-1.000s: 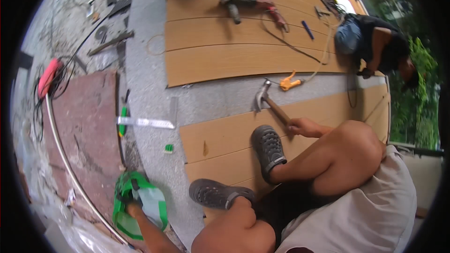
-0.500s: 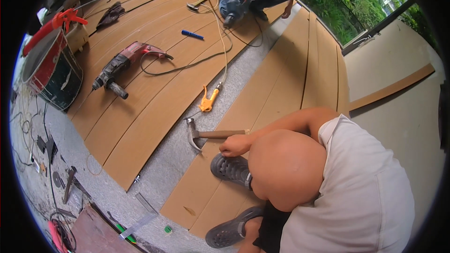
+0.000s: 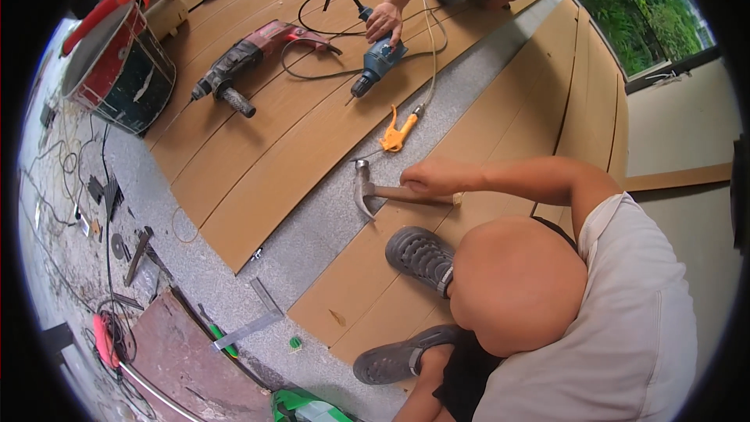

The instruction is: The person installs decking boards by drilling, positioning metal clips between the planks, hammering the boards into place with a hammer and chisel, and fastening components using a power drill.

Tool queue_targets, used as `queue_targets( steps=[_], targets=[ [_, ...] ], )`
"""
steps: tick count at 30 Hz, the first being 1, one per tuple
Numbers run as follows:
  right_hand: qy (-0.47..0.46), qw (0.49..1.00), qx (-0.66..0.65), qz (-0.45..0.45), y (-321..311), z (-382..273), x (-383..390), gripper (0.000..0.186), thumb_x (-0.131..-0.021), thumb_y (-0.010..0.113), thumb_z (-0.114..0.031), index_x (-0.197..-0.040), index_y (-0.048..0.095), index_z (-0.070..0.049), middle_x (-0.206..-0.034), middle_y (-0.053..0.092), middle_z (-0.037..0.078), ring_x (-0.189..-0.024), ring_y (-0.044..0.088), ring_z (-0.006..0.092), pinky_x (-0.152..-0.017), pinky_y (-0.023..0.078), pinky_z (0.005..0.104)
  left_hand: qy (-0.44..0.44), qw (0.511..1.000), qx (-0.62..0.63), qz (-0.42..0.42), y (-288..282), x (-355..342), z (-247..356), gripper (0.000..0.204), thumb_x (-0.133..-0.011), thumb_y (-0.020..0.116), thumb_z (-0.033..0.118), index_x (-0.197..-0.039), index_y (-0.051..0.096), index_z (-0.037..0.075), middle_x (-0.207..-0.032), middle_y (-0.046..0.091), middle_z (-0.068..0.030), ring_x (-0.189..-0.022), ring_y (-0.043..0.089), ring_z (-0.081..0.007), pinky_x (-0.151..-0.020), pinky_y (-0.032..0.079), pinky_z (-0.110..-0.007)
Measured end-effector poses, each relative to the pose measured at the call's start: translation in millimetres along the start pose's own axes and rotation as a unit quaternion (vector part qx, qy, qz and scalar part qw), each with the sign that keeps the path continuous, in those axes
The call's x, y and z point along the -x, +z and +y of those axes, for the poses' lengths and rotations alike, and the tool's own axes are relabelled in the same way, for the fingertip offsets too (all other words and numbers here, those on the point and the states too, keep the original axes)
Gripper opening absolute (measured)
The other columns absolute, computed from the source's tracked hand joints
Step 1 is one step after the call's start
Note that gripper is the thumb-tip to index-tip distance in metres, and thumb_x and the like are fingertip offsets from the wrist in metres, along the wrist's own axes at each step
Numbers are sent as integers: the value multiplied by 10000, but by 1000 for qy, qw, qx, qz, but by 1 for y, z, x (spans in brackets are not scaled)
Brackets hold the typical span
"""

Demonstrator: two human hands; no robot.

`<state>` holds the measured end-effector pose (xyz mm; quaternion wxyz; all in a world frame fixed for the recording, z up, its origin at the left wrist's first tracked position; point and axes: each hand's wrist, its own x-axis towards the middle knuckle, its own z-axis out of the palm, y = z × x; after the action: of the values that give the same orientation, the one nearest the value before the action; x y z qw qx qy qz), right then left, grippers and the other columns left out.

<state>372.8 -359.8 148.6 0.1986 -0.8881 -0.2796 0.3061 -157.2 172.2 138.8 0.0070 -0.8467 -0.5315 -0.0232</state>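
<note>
My right hand (image 3: 439, 177) reaches in from the right, fingers curled down on the wooden handle of a claw hammer (image 3: 364, 189). The hammer lies across the edge of the floor boards (image 3: 312, 297), its metal head over a grey strip. My left hand does not show. Just beyond the hammer head lies a yellow air blow gun (image 3: 399, 134) on its hose. Across the strip, a co-worker's hand (image 3: 384, 23) holds a blue power drill (image 3: 381, 60) by its body, bit toward the boards. My grey clogs (image 3: 420, 256) stand on the near boards.
A red and black rotary hammer (image 3: 254, 59) lies on the far boards, beside a paint-stained bucket (image 3: 129, 70) with a red caulking gun (image 3: 117, 8). A metal square (image 3: 254, 327) and green-handled tool (image 3: 223, 341) lie at lower left. Cords trail across the boards.
My right hand has moved from beside my clog up onto the hammer handle. The co-worker has brought the blue drill nearer to the strip. My view has shifted.
</note>
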Motion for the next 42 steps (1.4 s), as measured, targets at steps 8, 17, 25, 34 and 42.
queue_targets(
  steps=[8,17,25,34,42],
  targets=[
    [-118,885,313,323,-112,106,-105,355,-844,620,-33,-1197,639,-65,-1066,656,111,-995,660,314,-854,557,414,10,997,78,21,-97,14,17,372,-1048,629,331,-1108,727,-22,-931,746,-168,-760,668,-305,-720,558,-428],
    [3,907,385,173,-165,169,-193,655,-885,573,-14,-1522,431,-65,-1599,428,181,-1423,469,360,-1161,413,415,-23,925,299,-232,-87,-6,107,274,-1064,614,258,-1051,653,-13,-812,630,-51,-605,512,-101,-548,405,-258],
    [-35,895,425,132,-180,196,-225,747,-706,809,-102,-1380,495,-27,-1365,594,226,-1309,541,402,-1068,457,470,-155,732,566,-346,-24,40,216,139,-872,787,3,-993,719,10,-869,665,-10,-722,582,-87,-659,474,-238],
    [-98,949,283,101,-145,-29,-117,799,-656,863,-275,-1326,514,-16,-1179,511,176,-1124,551,391,-966,480,480,-230,560,686,-403,1,47,261,133,-931,725,-2,-1046,659,7,-958,698,-98,-797,664,-162,-728,550,-277],
    [-223,950,145,-161,-89,-168,-51,871,-653,866,-467,-1274,537,47,-1144,546,206,-1081,584,412,-945,491,465,-184,407,796,-408,7,22,311,103,-992,697,96,-1049,636,35,-1010,712,-117,-886,715,-201,-779,613,-327]
  ],
)
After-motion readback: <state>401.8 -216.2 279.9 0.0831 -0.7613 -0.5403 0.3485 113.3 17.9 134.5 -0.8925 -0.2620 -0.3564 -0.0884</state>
